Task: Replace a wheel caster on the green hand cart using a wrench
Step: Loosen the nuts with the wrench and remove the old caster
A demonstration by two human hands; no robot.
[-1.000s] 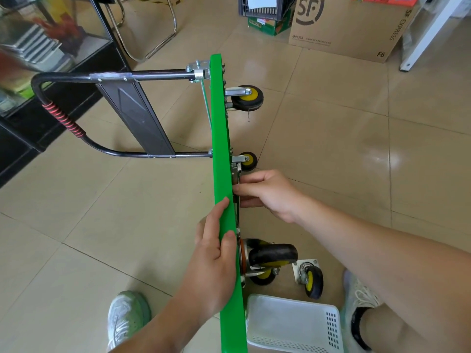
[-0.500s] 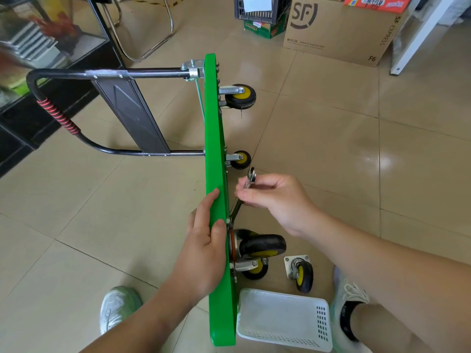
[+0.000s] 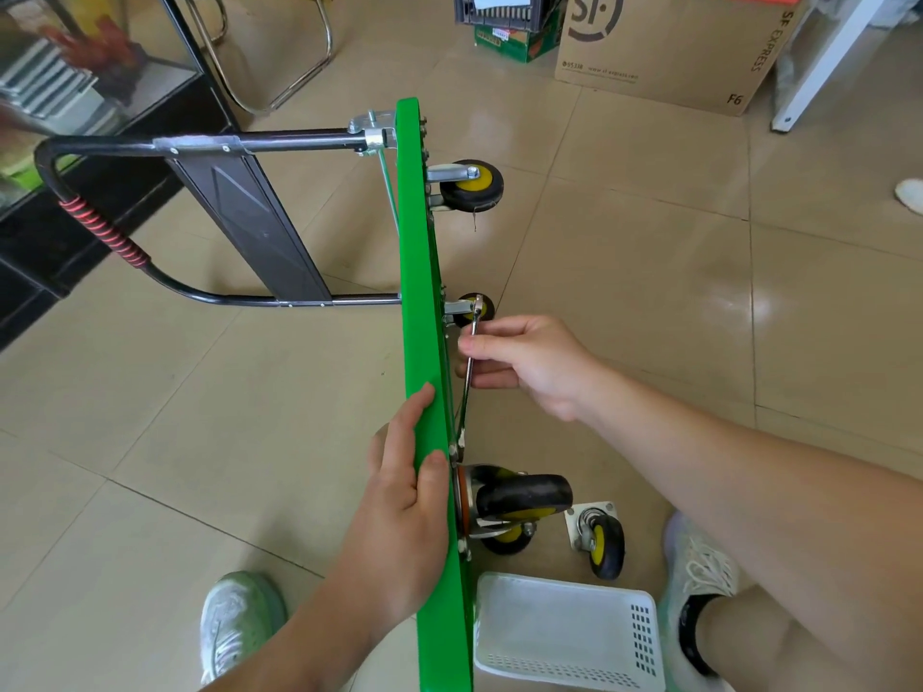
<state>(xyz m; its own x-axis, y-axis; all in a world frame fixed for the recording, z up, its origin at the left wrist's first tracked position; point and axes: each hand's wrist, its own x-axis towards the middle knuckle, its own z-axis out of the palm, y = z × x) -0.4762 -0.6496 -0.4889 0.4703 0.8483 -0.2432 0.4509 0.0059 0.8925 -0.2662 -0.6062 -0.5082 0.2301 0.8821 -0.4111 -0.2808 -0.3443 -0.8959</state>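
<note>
The green hand cart (image 3: 418, 272) stands on its side edge on the tiled floor, wheels facing right. My left hand (image 3: 399, 496) grips the deck's upper edge, thumb over the top. My right hand (image 3: 524, 364) holds a slim metal wrench (image 3: 469, 377) by its shaft. The wrench's lower end sits at a bolt just above the near black caster (image 3: 519, 496) mounted on the deck. A loose caster (image 3: 599, 539) with a yellow hub lies on the floor to the right. Two far casters (image 3: 472, 184) stay on the deck.
A white plastic basket (image 3: 564, 631) sits on the floor beside the cart's near end. The folded black handle (image 3: 100, 227) reaches left toward a glass cabinet (image 3: 75, 67). A cardboard box (image 3: 669, 47) and a crate stand at the back. My shoes flank the cart.
My right hand has drawn away from the deck with the wrench, swinging its upper end rightward while the lower end stays at the bolt. My left hand keeps its hold on the deck.
</note>
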